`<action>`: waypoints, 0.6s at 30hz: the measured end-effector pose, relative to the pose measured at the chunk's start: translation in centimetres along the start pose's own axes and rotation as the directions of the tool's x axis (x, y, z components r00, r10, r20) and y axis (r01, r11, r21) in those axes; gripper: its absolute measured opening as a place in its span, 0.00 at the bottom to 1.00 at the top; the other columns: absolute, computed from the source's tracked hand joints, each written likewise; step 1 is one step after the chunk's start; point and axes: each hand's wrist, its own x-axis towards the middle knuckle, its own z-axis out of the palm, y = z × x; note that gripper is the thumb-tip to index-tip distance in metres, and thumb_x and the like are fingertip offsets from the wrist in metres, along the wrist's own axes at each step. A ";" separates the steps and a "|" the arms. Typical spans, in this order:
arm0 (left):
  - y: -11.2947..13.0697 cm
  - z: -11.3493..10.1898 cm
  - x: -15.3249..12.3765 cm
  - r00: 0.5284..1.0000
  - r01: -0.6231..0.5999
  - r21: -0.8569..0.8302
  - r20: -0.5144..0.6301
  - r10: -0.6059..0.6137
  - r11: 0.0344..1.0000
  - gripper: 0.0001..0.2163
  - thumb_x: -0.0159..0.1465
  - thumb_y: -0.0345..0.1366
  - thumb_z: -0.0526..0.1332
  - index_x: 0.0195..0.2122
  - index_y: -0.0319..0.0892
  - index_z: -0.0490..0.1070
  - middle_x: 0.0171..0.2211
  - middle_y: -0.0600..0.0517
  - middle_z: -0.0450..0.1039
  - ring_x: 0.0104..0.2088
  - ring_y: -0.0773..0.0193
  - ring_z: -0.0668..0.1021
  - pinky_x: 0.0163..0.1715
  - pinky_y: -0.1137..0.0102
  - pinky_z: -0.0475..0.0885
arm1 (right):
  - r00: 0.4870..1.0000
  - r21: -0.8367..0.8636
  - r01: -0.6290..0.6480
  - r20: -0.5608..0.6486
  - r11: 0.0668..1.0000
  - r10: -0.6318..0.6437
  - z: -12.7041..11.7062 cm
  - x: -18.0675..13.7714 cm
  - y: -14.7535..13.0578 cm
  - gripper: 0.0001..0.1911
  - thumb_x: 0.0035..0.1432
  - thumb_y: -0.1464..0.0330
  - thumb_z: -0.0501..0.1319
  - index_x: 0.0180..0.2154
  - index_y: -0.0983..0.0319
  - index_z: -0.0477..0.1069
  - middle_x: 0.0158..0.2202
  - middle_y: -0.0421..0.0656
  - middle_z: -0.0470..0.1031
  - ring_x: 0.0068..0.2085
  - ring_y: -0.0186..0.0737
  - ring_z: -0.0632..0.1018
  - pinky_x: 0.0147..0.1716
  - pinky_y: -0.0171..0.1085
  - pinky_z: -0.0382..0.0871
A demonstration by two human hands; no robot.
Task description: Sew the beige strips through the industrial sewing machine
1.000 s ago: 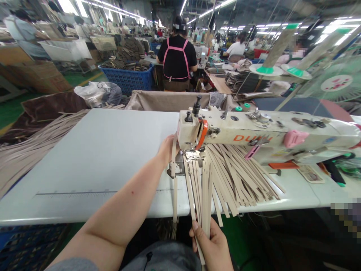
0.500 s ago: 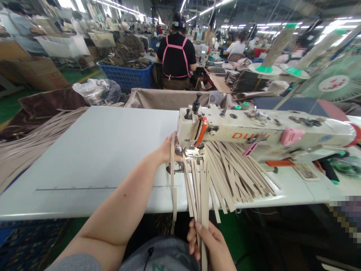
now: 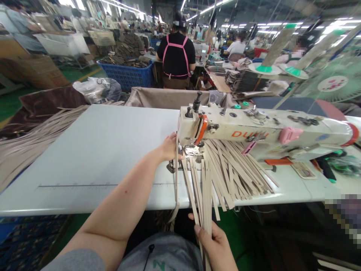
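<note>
My left hand (image 3: pixel 168 147) reaches to the head of a white sewing machine (image 3: pixel 254 130) and pinches one beige strip (image 3: pixel 176 173) that hangs down over the table's front edge. My right hand (image 3: pixel 216 244) is below the table edge, closed around the lower ends of a bundle of beige strips (image 3: pixel 205 188). A fanned pile of several more strips (image 3: pixel 239 169) lies under the machine arm.
The white table (image 3: pixel 98 150) stretches left; more strips (image 3: pixel 31 143) and brown fabric lie off its left side. Behind are a cloth bin (image 3: pixel 166 98), a blue crate (image 3: pixel 128 75), a person in a black top with pink straps (image 3: pixel 176 56), and thread stands (image 3: pixel 266 67).
My left hand lifted slightly at the machine head and the single strip now hangs straighter. My right hand shifted a little along the bundle's ends below the table edge.
</note>
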 end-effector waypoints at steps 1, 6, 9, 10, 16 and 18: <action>0.1 -0.1 0.0 1.000 0.008 0.005 0.012 -0.008 1.000 0.33 0.49 0.33 0.84 0.58 0.41 0.85 0.64 0.39 0.82 0.70 0.33 0.76 0.79 0.43 0.65 | 1.000 0.008 0.002 -0.025 1.000 -0.002 0.1 0.0 0.1 0.37 0.48 0.34 0.82 0.44 0.58 0.94 0.51 0.54 0.91 0.59 0.68 0.85 0.73 0.59 0.70; 0.5 -0.3 0.2 0.995 0.052 0.099 0.077 -0.060 0.994 0.31 0.48 0.36 0.84 0.55 0.41 0.85 0.61 0.40 0.83 0.68 0.31 0.78 0.78 0.42 0.68 | 0.996 -0.017 0.022 -0.091 1.000 -0.024 -0.4 -0.5 0.7 0.38 0.43 0.32 0.84 0.38 0.57 0.93 0.43 0.53 0.91 0.50 0.63 0.88 0.60 0.52 0.80; 0.8 -0.4 0.4 0.993 0.039 0.135 0.104 -0.053 0.990 0.34 0.50 0.37 0.83 0.61 0.41 0.84 0.68 0.39 0.79 0.73 0.31 0.74 0.79 0.40 0.66 | 0.994 -0.010 0.019 -0.109 1.000 -0.020 -0.7 -0.7 0.9 0.38 0.42 0.33 0.84 0.38 0.59 0.92 0.36 0.50 0.89 0.39 0.53 0.86 0.46 0.45 0.82; 0.9 -0.5 0.4 0.993 0.037 0.139 0.106 -0.052 0.990 0.35 0.51 0.37 0.82 0.62 0.42 0.83 0.69 0.39 0.78 0.74 0.31 0.74 0.79 0.40 0.66 | 0.995 -0.006 0.007 -0.100 1.000 -0.007 -0.6 -0.7 1.0 0.38 0.43 0.33 0.84 0.38 0.60 0.92 0.32 0.49 0.87 0.34 0.50 0.84 0.40 0.43 0.81; 0.9 -0.3 0.0 0.996 0.061 0.078 0.054 -0.066 0.995 0.34 0.49 0.36 0.83 0.60 0.43 0.85 0.66 0.40 0.81 0.71 0.32 0.76 0.79 0.41 0.67 | 0.996 0.034 -0.033 -0.077 0.999 0.035 -0.2 -0.4 1.0 0.40 0.43 0.34 0.85 0.39 0.62 0.90 0.23 0.42 0.78 0.24 0.39 0.74 0.29 0.38 0.73; 0.6 0.0 -0.1 0.996 0.093 0.014 0.000 -0.093 0.996 0.35 0.49 0.35 0.83 0.60 0.42 0.84 0.64 0.41 0.82 0.67 0.34 0.80 0.76 0.43 0.71 | 0.996 0.022 -0.022 -0.084 1.000 0.024 -0.4 -0.2 0.9 0.39 0.44 0.34 0.85 0.39 0.62 0.90 0.24 0.41 0.78 0.24 0.39 0.73 0.32 0.39 0.74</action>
